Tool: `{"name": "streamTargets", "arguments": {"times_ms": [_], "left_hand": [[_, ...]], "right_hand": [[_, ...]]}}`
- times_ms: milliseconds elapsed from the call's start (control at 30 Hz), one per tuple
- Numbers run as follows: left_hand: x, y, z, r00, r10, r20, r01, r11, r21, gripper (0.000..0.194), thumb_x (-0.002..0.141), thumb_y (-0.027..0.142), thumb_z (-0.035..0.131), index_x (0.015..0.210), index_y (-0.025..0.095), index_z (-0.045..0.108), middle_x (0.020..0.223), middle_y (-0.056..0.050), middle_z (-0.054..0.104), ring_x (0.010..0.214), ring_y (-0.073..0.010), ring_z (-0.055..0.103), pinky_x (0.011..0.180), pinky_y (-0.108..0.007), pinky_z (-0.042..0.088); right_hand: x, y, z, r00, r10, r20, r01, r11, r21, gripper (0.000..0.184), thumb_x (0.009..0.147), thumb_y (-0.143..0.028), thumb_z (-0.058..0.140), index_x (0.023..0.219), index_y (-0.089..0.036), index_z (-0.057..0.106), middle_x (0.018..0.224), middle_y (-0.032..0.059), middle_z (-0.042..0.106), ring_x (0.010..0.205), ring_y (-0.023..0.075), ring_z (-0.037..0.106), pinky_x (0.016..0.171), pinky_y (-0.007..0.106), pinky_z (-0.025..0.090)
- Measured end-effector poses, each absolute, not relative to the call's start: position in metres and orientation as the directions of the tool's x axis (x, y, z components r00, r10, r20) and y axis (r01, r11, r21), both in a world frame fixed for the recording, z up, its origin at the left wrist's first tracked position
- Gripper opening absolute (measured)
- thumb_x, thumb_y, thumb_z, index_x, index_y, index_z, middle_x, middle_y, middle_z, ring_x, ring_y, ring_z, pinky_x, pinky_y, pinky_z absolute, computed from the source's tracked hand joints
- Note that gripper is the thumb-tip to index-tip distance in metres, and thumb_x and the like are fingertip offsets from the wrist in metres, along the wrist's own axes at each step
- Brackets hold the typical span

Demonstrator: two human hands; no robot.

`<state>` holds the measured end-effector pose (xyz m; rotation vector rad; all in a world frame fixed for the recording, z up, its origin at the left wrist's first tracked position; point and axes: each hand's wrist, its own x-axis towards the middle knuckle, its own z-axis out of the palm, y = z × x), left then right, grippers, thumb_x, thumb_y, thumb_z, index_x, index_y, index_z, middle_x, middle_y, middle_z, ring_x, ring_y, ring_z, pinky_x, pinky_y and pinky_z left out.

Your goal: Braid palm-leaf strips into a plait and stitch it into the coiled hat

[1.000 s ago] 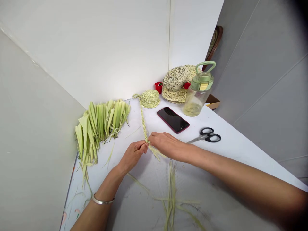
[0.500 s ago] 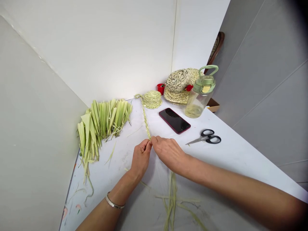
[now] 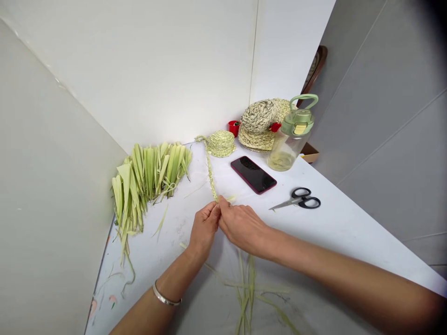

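Note:
A pale green braid (image 3: 211, 179) of plant husk runs down the table from a coiled braid roll (image 3: 221, 143) near the wall. My left hand (image 3: 205, 227) pinches the near end of this braid between thumb and fingers. Pressed close against it, my right hand (image 3: 240, 226) grips the same end from the right, fingers curled. A short loose strip (image 3: 230, 198) pokes out beyond the right hand's knuckles. The fingertips of both hands partly hide the strands they hold. Below the hands, several loose husk strips (image 3: 248, 288) lie crossed on the table.
Bundled green husks (image 3: 150, 174) lie at the left. On the right are a phone (image 3: 253, 174), black-handled scissors (image 3: 300, 198) and a water bottle (image 3: 284, 151). Behind stand braided pieces (image 3: 258, 118) and a small red cup (image 3: 233, 128). Walls border the table (image 3: 349, 232) at the back and left.
My right hand has turned slightly, its thumb side now higher at the braid's end. A loose strip now shows beyond its knuckles. My left hand stays nearly in place.

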<state>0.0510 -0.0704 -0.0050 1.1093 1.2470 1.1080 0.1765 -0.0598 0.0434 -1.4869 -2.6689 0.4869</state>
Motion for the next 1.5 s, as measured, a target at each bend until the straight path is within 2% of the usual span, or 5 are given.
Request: {"name": "streamTargets", "arguments": {"times_ms": [267,500,967,1300,1500], "left_hand": [[0.034,-0.062,0.008,0.177,0.968,-0.176,-0.054,0.188,0.981,0.036,0.086,0.051,0.064,0.085,0.015,0.064,0.053,0.011,0.018,0.050,-0.0078,0.012,0.048,-0.023,0.012],[0.020,-0.054,0.004,0.306,0.930,-0.206,0.033,0.206,0.978,0.038,0.087,0.054,0.061,0.082,0.017,0.060,0.056,0.010,0.018,0.051,-0.0083,0.009,0.048,-0.023,0.012],[0.013,-0.055,0.023,0.388,0.910,-0.148,0.537,-0.092,0.839,0.033,0.098,0.041,0.043,0.083,0.019,0.063,0.070,0.002,0.053,0.064,-0.0144,0.040,0.062,-0.026,0.029],[0.029,-0.078,0.059,0.292,0.922,-0.256,0.956,-0.276,0.097,0.033,0.102,0.028,0.030,0.092,0.020,0.059,0.072,-0.007,0.067,0.065,-0.0263,0.063,0.060,-0.032,0.033],[0.049,-0.084,0.047,0.252,0.941,-0.225,0.950,-0.197,0.242,0.027,0.099,0.025,0.042,0.085,0.017,0.064,0.059,-0.005,0.064,0.052,-0.0223,0.058,0.059,-0.031,0.032]], "right_hand": [[0.229,-0.019,0.075,-0.531,0.848,0.008,0.760,0.480,-0.438,0.035,0.102,-0.033,0.037,0.086,-0.019,0.065,0.076,0.0056,0.069,0.072,0.0202,0.064,0.066,0.029,0.036],[0.211,-0.005,0.036,-0.690,0.723,-0.009,0.322,0.296,-0.899,0.027,0.099,-0.035,0.043,0.104,-0.014,0.060,0.093,0.0071,0.068,0.086,0.0182,0.063,0.079,0.029,0.045],[0.195,-0.009,-0.001,-0.588,0.809,-0.019,0.163,0.096,-0.982,0.020,0.084,-0.030,0.055,0.070,-0.016,0.062,0.065,0.0008,0.064,0.063,0.0138,0.056,0.062,0.025,0.039],[0.192,-0.012,0.001,-0.544,0.838,-0.033,0.059,-0.001,-0.998,0.020,0.078,-0.035,0.064,0.071,-0.016,0.064,0.069,0.0006,0.068,0.067,0.0140,0.058,0.067,0.026,0.041],[0.194,-0.015,0.005,-0.555,0.830,-0.057,-0.014,-0.078,-0.997,0.021,0.075,-0.036,0.071,0.075,-0.016,0.063,0.067,-0.0018,0.065,0.063,0.0119,0.055,0.061,0.025,0.038]]}}
